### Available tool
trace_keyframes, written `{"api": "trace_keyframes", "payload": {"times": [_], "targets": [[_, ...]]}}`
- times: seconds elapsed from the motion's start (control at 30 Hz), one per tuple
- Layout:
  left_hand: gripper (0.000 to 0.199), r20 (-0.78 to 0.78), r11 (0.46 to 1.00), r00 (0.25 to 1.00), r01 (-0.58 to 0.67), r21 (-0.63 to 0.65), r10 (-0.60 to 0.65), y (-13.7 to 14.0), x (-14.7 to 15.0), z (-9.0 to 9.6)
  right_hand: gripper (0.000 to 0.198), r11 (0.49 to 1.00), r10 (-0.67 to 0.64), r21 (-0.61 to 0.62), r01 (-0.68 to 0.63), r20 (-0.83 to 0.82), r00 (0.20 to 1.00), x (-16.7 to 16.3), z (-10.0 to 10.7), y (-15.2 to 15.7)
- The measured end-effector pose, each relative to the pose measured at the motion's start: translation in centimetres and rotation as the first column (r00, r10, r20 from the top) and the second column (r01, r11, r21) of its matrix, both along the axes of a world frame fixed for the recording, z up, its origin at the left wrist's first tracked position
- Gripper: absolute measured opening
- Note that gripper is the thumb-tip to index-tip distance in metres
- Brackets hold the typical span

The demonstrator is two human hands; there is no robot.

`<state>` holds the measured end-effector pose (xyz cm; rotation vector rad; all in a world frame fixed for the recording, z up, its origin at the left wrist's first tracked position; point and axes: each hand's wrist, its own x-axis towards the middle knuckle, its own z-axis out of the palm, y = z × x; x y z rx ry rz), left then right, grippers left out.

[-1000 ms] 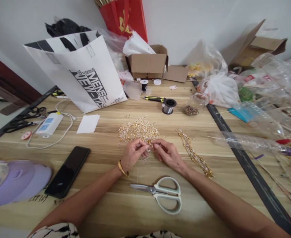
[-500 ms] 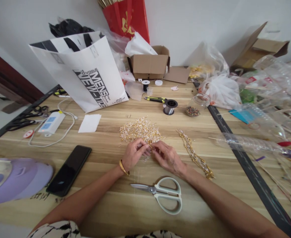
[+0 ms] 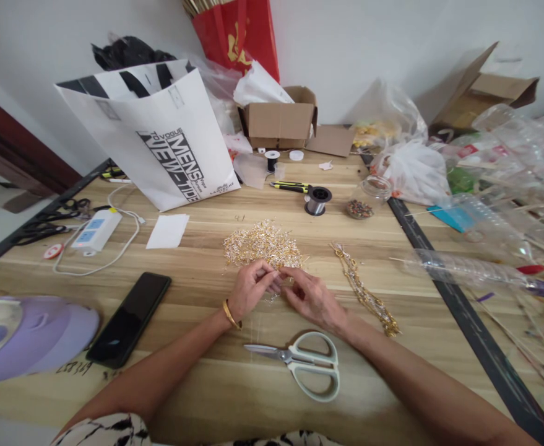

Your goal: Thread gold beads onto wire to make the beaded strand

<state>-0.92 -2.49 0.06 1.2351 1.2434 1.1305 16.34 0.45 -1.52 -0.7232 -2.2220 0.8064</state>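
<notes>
My left hand (image 3: 252, 286), with a gold bangle at its wrist, is closed in a pinch; what lies between its fingertips is too small to make out. From the right, my right hand (image 3: 312, 297) meets it, its bent fingers at the left fingertips, around something tiny and mostly hidden. Just beyond both hands spreads a pile of small gold and silver pieces (image 3: 262, 243). A linked gold-and-silver chain bundle (image 3: 367, 291) lies to the right of my right hand. Nearer my body rest scissors (image 3: 315, 365) with pale handles, blades pointing left.
At left are a black phone (image 3: 130, 319), a purple object (image 3: 44, 337), a power strip (image 3: 96, 232) and white paper (image 3: 168, 231). Behind stand a white bag (image 3: 160, 136), a cardboard box (image 3: 278, 124), a wire spool (image 3: 317, 201) and a bead jar (image 3: 364, 201). Plastic bottles (image 3: 508, 229) crowd the right.
The right index finger has stretched leftward over the left fingertips, and the right thumb sits a little apart below it. My left hand has hardly moved.
</notes>
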Motion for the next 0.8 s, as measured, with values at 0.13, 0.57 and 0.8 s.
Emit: {"api": "trace_keyframes", "payload": {"times": [0.13,0.57,0.8], "targets": [[0.020,-0.017,1.000,1.000,0.001,0.007,-0.001,-0.1,0.1,0.0,0.030,0.996,-0.021,-0.089,0.019,-0.024,0.999,-0.1,0.0,0.2],[0.020,-0.038,0.999,0.999,-0.027,0.036,0.028,-0.1,0.0,-0.1,0.016,0.945,-0.033,-0.326,0.017,-0.044,0.998,-0.3,0.7,0.1],[0.021,-0.039,1.000,0.999,0.018,0.026,-0.017,-0.1,0.1,0.1,0.009,0.972,-0.050,-0.230,0.038,-0.045,0.998,-0.2,1.3,-0.1]]}}
